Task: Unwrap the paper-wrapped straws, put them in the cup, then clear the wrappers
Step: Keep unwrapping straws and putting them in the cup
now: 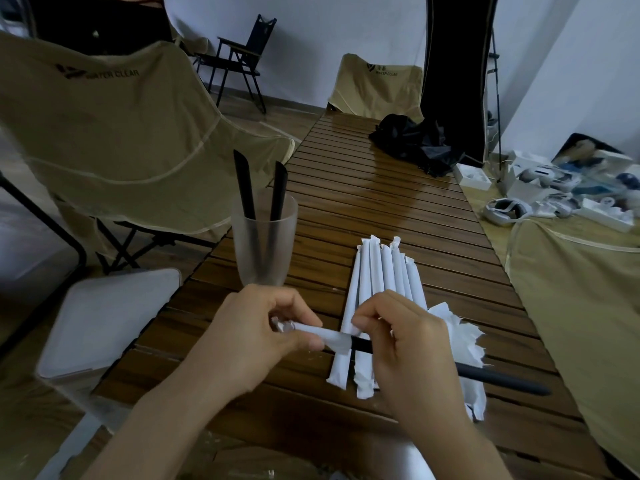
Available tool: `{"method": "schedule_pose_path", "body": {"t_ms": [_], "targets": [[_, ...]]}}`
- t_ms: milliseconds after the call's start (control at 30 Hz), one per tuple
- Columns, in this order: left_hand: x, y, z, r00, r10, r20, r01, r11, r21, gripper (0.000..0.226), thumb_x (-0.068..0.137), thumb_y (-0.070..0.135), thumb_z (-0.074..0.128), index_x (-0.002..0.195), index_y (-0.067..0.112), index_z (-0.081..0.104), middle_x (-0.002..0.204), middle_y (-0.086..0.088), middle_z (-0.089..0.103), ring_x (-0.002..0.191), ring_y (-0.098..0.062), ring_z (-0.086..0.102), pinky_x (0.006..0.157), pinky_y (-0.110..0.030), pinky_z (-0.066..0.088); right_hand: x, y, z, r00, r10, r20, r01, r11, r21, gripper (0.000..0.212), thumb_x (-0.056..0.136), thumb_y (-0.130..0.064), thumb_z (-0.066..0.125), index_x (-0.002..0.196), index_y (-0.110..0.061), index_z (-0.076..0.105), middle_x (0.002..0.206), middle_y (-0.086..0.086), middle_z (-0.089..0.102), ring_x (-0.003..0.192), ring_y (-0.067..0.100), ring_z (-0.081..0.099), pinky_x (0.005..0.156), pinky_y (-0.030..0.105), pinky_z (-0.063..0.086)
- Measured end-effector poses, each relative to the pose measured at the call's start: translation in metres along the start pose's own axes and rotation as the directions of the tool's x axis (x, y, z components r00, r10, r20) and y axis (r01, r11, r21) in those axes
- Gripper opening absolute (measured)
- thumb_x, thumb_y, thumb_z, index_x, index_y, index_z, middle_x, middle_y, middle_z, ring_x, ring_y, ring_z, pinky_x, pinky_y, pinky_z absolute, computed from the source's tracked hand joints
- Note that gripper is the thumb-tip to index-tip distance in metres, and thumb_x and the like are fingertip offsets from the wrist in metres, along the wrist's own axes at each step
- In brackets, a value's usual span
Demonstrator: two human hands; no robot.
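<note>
Step in hand: stripping wrapper off one straw, nearest the camera. Left hand (252,327) pinches the white paper wrapper (325,336), bunched toward its end. Right hand (408,344) grips the bare black plastic straw (502,377), which sticks out to the right over the brown slatted wooden table (363,202).

Advice: pull hands apart along the straw's axis, no bending; keep the pinch on paper only so the sleeve slides off whole.

Just behind the hands: row of white paper-wrapped straws (381,271) lying side by side; torn white empty wrappers (464,337) to their right.

Further, left: frosted translucent plastic cup (265,237) w/ two black straws standing in it.

Hidden/unclear: cup base behind left hand; near ends of wrapped row partly covered by right hand, so exact count n/a. Wrapper pile partly hidden by right wrist.
</note>
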State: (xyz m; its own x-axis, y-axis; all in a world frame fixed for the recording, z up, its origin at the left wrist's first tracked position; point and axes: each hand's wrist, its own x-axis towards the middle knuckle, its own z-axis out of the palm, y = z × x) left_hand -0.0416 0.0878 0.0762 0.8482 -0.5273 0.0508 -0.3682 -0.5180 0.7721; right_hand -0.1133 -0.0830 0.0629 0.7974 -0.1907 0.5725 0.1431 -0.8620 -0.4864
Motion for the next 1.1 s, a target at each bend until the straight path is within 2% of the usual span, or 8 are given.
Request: {"method": "schedule_pose_path", "body": {"t_ms": [100, 267, 433, 700, 800, 900, 1033, 1100], "targets": [[-0.001, 0.000, 0.002, 0.999, 0.016, 0.029, -0.016, 1.000, 0.007, 0.010, 0.076, 0.044, 0.071, 0.083, 0.039, 0.066, 0.088, 0.024, 0.065, 0.088, 0.014, 0.054, 0.070, -0.012, 0.038, 0.000, 0.003, 0.001, 1.000, -0.024, -0.014, 0.023, 0.998, -0.067, 0.030, 0.083, -0.005, 0.064, 0.073, -0.031, 0.055, 0.072, -0.014, 0.059, 0.064, 0.006, 0.058, 0.055, 0.022, 0.051], [-0.002, 0.002, 0.003, 0.988, 0.037, 0.148, -0.040, 0.999, 0.013, 0.030, 0.079, 0.062, 0.043, 0.093, 0.043, 0.062, 0.087, 0.023, 0.065, 0.084, 0.008, 0.063, 0.071, -0.012, 0.044, 0.001, 0.002, -0.001, 0.995, -0.093, 0.048, 0.098, 0.987, -0.125, 0.006, 0.076, -0.017, 0.058, 0.076, -0.021, 0.063, 0.073, -0.009, 0.061, 0.059, 0.008, 0.057, 0.049, 0.027, 0.054], [-0.002, 0.003, 0.002, 0.992, 0.089, 0.088, -0.093, 0.995, 0.043, 0.009, 0.087, 0.046, 0.056, 0.087, 0.045, 0.065, 0.086, 0.025, 0.065, 0.091, 0.013, 0.056, 0.074, -0.011, 0.038, 0.001, 0.003, 0.000, 0.996, -0.086, 0.025, 0.089, 0.985, -0.147, 0.019, 0.074, -0.003, 0.073, 0.077, -0.019, 0.063, 0.073, -0.007, 0.062, 0.058, 0.010, 0.059, 0.046, 0.027, 0.053], [-0.002, 0.005, 0.003, 0.992, 0.097, 0.083, -0.102, 0.993, 0.058, 0.004, 0.085, 0.044, 0.061, 0.083, 0.048, 0.062, 0.086, 0.029, 0.062, 0.095, 0.018, 0.049, 0.068, -0.007, 0.033, 0.004, 0.022, -0.012, 0.995, 0.095, 0.001, -0.093, 0.972, -0.214, 0.019, 0.084, -0.007, 0.068, 0.072, -0.021, 0.060, 0.066, -0.010, 0.057, 0.055, 0.008, 0.053, 0.048, 0.030, 0.048], [-0.001, 0.004, 0.004, 0.994, 0.078, 0.070, -0.082, 0.995, 0.055, 0.003, 0.085, 0.044, 0.062, 0.083, 0.047, 0.063, 0.087, 0.026, 0.063, 0.094, 0.016, 0.051, 0.072, -0.008, 0.034, 0.008, 0.015, -0.022, 0.970, 0.175, 0.170, -0.180, 0.984, 0.010, 0.018, 0.086, -0.042, 0.053, 0.080, -0.029, 0.063, 0.065, -0.017, 0.059, 0.057, 0.004, 0.056, 0.050, 0.014, 0.040], [0.000, 0.004, 0.005, 0.996, 0.068, 0.060, -0.070, 0.997, 0.039, 0.004, 0.085, 0.043, 0.061, 0.087, 0.044, 0.064, 0.086, 0.024, 0.064, 0.089, 0.009, 0.058, 0.079, -0.013, 0.042, 0.010, 0.004, -0.024, 0.866, 0.156, 0.475, -0.207, 0.977, 0.057, 0.047, 0.069, -0.068, 0.047, 0.104, -0.040, 0.063, 0.084, -0.025, 0.062, 0.074, -0.003, 0.059, 0.061, 0.013, 0.048], [0.000, 0.003, 0.006, 0.996, 0.074, 0.054, -0.076, 0.996, 0.040, 0.004, 0.084, 0.043, 0.063, 0.086, 0.043, 0.067, 0.088, 0.025, 0.065, 0.092, 0.010, 0.056, 0.078, -0.012, 0.039, 0.006, 0.003, -0.016, 0.868, 0.036, 0.496, -0.049, 0.999, 0.012, 0.013, 0.086, -0.035, 0.066, 0.097, -0.033, 0.072, 0.085, -0.022, 0.065, 0.075, -0.003, 0.058, 0.067, 0.010, 0.046], [-0.001, 0.004, 0.007, 0.996, 0.069, 0.058, -0.071, 0.997, 0.041, 0.005, 0.083, 0.045, 0.063, 0.086, 0.043, 0.067, 0.091, 0.026, 0.065, 0.093, 0.011, 0.055, 0.076, -0.008, 0.035, 0.006, 0.005, -0.016, 0.893, 0.004, 0.451, -0.036, 0.997, 0.063, 0.013, 0.087, -0.025, 0.062, 0.086, -0.029, 0.075, 0.076, -0.020, 0.066, 0.070, -0.001, 0.061, 0.063, 0.013, 0.048]]}}
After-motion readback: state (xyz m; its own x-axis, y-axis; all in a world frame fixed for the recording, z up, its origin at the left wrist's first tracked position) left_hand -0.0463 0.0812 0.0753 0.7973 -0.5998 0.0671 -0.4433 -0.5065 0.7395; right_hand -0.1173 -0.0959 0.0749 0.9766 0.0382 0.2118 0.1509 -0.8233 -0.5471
